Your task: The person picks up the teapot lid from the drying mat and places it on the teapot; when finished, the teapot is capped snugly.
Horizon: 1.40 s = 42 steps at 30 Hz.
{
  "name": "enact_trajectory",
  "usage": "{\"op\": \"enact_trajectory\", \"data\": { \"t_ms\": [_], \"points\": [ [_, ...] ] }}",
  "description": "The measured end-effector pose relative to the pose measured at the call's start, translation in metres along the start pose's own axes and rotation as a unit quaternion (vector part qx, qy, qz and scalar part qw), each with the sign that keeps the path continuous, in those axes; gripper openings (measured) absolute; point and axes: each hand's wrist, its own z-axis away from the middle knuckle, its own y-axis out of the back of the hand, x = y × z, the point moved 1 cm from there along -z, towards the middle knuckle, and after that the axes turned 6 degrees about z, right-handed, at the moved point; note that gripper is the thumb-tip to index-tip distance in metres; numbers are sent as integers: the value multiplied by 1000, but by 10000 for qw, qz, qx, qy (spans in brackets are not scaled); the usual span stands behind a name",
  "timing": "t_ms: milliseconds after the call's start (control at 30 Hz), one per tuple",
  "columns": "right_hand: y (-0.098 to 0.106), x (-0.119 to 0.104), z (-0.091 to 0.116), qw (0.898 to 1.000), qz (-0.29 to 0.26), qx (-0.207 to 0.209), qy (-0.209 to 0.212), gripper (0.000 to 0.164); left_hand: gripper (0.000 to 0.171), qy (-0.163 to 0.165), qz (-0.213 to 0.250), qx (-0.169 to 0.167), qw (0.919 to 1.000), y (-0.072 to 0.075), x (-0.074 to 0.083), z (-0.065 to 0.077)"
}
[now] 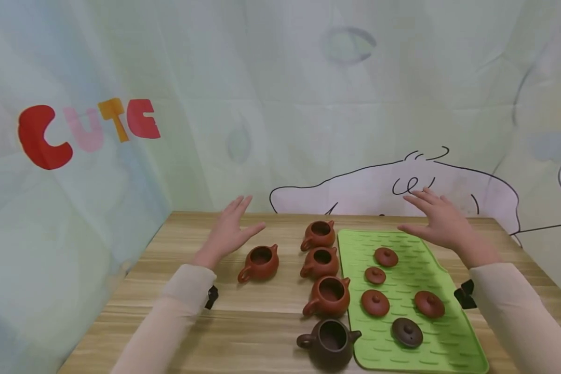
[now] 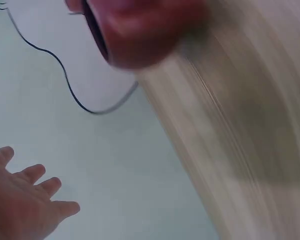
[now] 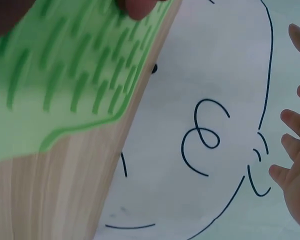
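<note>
My left hand [image 1: 227, 232] is raised over the table's left side, fingers extended and thumb out, holding nothing. Just right of it sits a lidless reddish-brown teapot [image 1: 260, 263]. My right hand [image 1: 441, 221] hovers past the green mat's [image 1: 355, 244] far right corner, fingers spread, with nothing in it. A column of lidless teapots runs along the mat's left edge: three reddish-brown ones, such as this teapot [image 1: 329, 297], and a dark brown teapot [image 1: 331, 345] nearest me. On the mat lie several reddish lids [image 1: 375, 303] and a dark brown lid [image 1: 407, 333].
The wooden table [image 1: 243, 332] ends at the back against a pale curtain [image 1: 205, 104] with printed letters and line drawings. The curtain also hangs along the left side. In the left wrist view, a blurred reddish teapot [image 2: 140, 35] shows near the top.
</note>
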Motion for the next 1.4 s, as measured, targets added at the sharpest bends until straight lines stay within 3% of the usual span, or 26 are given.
{"op": "enact_trajectory", "data": {
  "t_ms": [167,333,700,867,1233,1400],
  "points": [
    [-9,-11,-3,9982,-575,-131,-126,79,80,254,1170,30,9928,-23,18,-7],
    [-18,-20,-4,9946,-994,-250,-181,79,78,278,1676,-4,9855,-45,30,-9],
    [-40,-21,-6,9913,-1284,-252,-116,75,69,-24,1962,-33,9806,-78,41,-9],
    [-48,-18,-4,9886,-1473,-305,-63,75,70,162,2059,-240,9781,-89,46,-10],
    [-64,-11,1,9795,-1945,-515,-52,66,69,640,2591,-472,9626,-112,46,-14],
    [-68,-10,2,9787,-1934,-691,3,63,65,853,2460,-431,9646,-118,47,-15]
  ]
}}
